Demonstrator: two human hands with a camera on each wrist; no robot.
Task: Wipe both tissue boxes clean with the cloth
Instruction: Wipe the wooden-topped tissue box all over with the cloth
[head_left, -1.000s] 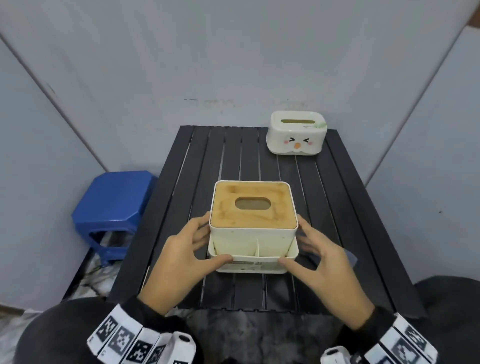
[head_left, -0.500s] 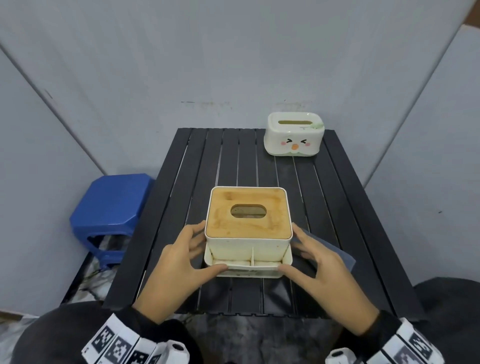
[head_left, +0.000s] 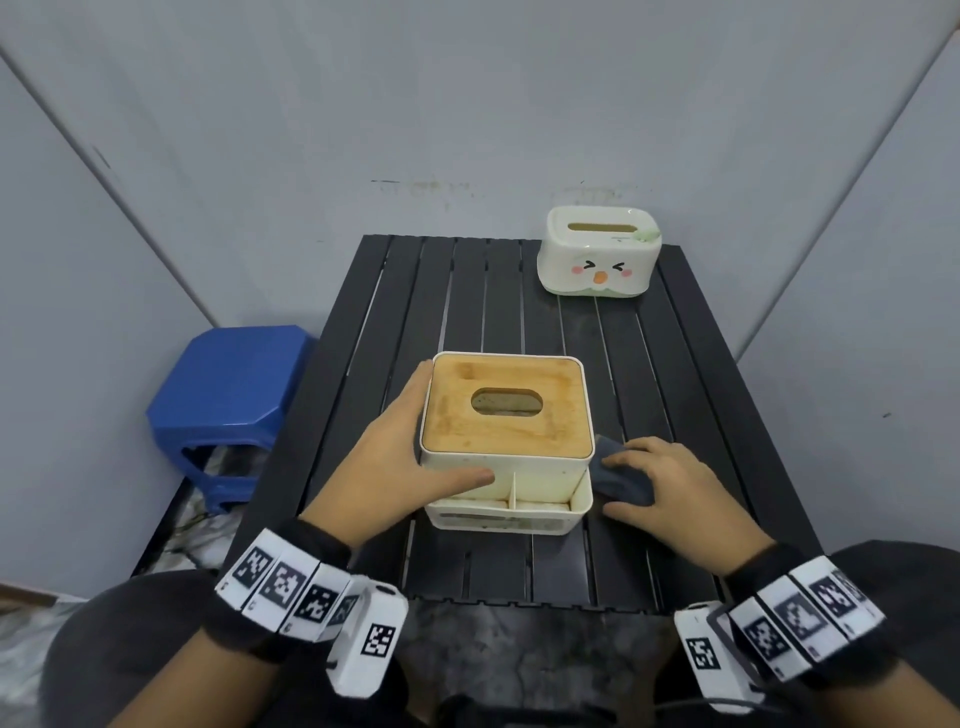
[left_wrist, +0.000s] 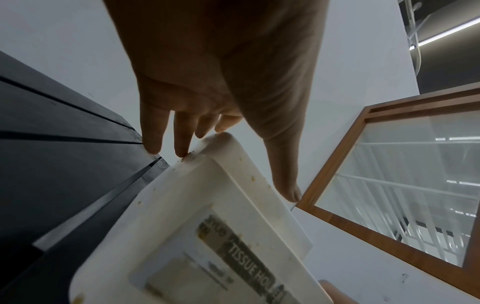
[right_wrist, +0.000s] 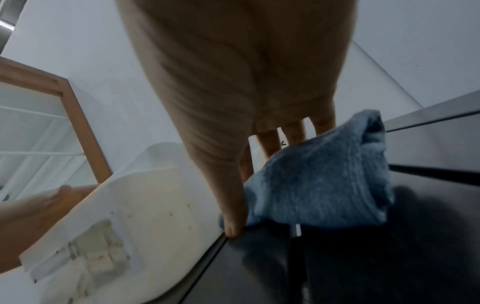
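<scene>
a blue stool (head_left: 228, 395) sits off the left of the counter (head_left: 467, 291). the left hand (head_left: 387, 467) braces the near tissue box (head_left: 506, 441), fingers (left_wrist: 182, 135) straight along its left wall, thumb across the front, holding rather than gripping. the right hand (head_left: 670, 488) has its fingers (right_wrist: 270, 144) curled down over the grey-blue cloth (right_wrist: 319, 176), bunched just beside the box's right wall. the other tissue box (head_left: 597, 254) waits at the far right corner, untouched. if the cloth drags hard, the light box could skid, or its specks just smear.
</scene>
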